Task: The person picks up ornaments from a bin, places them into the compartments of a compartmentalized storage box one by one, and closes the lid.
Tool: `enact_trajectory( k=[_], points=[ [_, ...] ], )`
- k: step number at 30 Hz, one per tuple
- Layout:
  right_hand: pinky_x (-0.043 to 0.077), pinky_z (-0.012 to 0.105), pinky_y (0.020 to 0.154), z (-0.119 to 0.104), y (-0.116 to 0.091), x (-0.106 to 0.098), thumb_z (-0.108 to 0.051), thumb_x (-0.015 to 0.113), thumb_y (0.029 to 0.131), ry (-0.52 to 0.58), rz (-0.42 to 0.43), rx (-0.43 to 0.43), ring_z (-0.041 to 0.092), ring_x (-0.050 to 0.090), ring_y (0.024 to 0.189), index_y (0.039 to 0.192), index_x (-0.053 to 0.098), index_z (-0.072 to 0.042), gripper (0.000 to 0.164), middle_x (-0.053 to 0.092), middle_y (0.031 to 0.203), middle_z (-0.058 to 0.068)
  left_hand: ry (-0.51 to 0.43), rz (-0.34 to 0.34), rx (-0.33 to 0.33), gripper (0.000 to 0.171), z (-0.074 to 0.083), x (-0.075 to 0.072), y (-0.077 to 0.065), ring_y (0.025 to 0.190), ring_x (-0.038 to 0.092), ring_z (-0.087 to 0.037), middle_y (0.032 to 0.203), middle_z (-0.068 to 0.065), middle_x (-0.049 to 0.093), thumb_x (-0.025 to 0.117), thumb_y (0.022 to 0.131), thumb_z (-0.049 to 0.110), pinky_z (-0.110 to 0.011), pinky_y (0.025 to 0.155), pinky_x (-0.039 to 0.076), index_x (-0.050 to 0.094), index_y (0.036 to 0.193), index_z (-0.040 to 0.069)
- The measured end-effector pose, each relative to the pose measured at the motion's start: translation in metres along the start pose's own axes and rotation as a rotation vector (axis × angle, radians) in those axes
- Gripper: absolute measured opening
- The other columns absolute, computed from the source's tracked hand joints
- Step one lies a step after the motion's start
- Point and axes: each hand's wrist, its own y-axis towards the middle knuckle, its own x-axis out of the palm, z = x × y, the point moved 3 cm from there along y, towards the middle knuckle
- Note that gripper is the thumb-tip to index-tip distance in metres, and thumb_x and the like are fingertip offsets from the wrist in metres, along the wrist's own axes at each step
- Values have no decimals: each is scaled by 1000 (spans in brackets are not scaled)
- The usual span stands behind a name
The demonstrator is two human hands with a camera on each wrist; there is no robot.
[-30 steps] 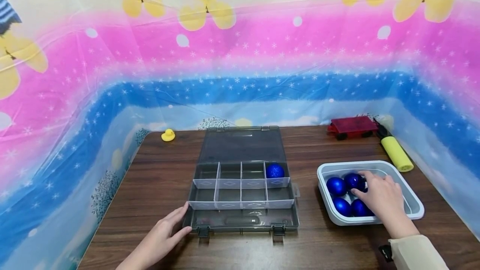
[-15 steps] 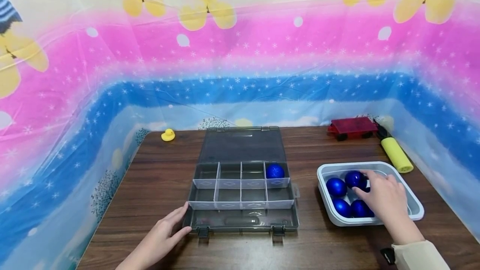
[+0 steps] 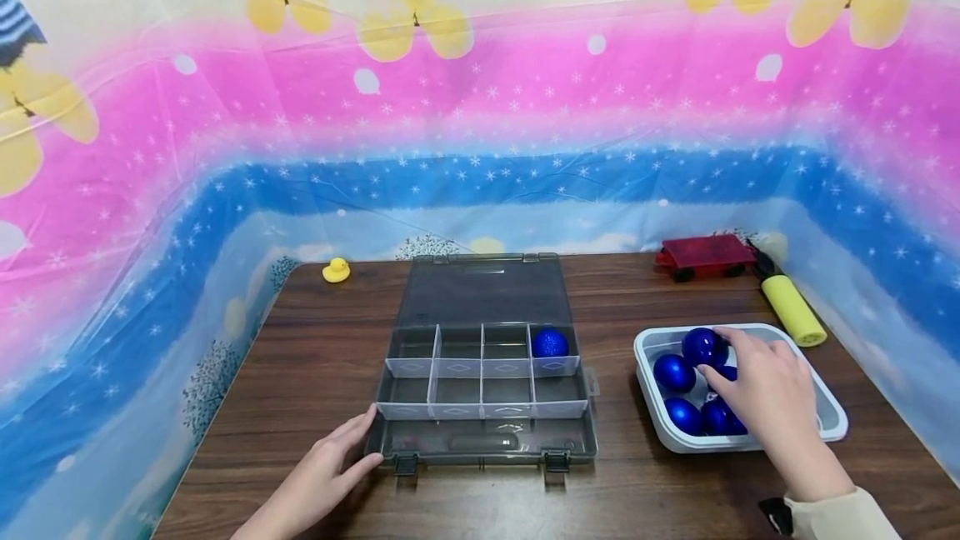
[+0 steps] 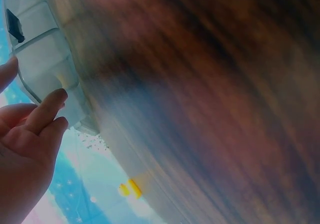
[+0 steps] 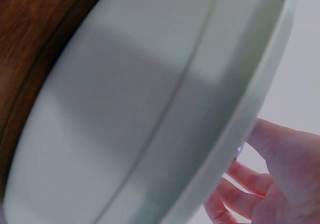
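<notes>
My right hand reaches into a white plastic tub and pinches a shiny blue bauble between thumb and fingers, up near the far rim. Several other blue baubles lie in the tub, partly hidden by the hand. A smoky clear compartment box stands with its lid laid back. One glittery blue bauble sits in its back right compartment. At the box's front left corner rests my left hand, fingers extended along the side wall. In the right wrist view, the tub wall hides most of the held bauble.
A yellow rubber duck stands at the back left of the wooden table. Behind the tub are a red toy cart and a yellow cylinder with a black end. A printed cloth hangs around the table.
My right hand has drawn the shiny bauble up and toward the tub's far side, uncovering another bauble beneath. The left hand and the box have stayed put.
</notes>
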Motion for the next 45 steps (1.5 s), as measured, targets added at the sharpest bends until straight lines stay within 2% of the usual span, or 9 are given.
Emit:
enact_trajectory(
  k=[8, 19, 24, 32, 38, 45],
  points=[
    [38, 53, 66, -22, 0, -12, -32, 83, 75, -4, 39, -43, 40, 49, 85, 127, 60, -6, 62, 63, 113, 25, 1, 2, -2, 64, 0, 0, 0, 127, 46, -35, 141, -23, 44, 65, 94, 20, -49, 97, 41, 36, 147, -1],
    [38, 53, 66, -50, 0, -20, -34, 84, 74, 47, 56, -54, 38, 49, 85, 129, 60, -8, 65, 65, 111, 22, -2, 2, -7, 64, 0, 0, 0, 126, 46, -35, 141, -23, 45, 65, 94, 21, -48, 97, 42, 36, 147, -1],
    [40, 59, 74, -60, 1, -16, -33, 84, 75, 70, 44, -59, 40, 50, 91, 128, 60, -8, 64, 65, 111, 22, 1, 5, -6, 63, 0, -1, -1, 125, 47, -35, 140, -24, 45, 65, 94, 19, -48, 96, 43, 36, 146, -2],
    [39, 59, 76, -82, 0, -8, -31, 84, 75, 128, 66, -114, 38, 51, 94, 126, 62, -10, 60, 66, 112, 17, 5, -3, 8, 62, 1, -1, -1, 125, 47, -36, 140, -25, 45, 64, 94, 19, -48, 95, 43, 37, 146, -3],
    [41, 53, 76, -101, 1, 1, -32, 83, 76, 154, 50, -135, 35, 53, 96, 127, 63, -13, 58, 67, 112, 13, 4, -2, -12, 63, 2, -2, -1, 126, 46, -37, 140, -25, 44, 64, 94, 19, -50, 97, 42, 37, 146, -2],
    [41, 44, 69, -119, 1, 11, -33, 84, 75, 177, 65, -189, 27, 53, 87, 125, 64, -15, 57, 69, 100, 6, 4, -3, -9, 62, 3, -1, -1, 127, 45, -36, 141, -25, 44, 64, 94, 19, -49, 97, 41, 37, 146, -3]
  ],
)
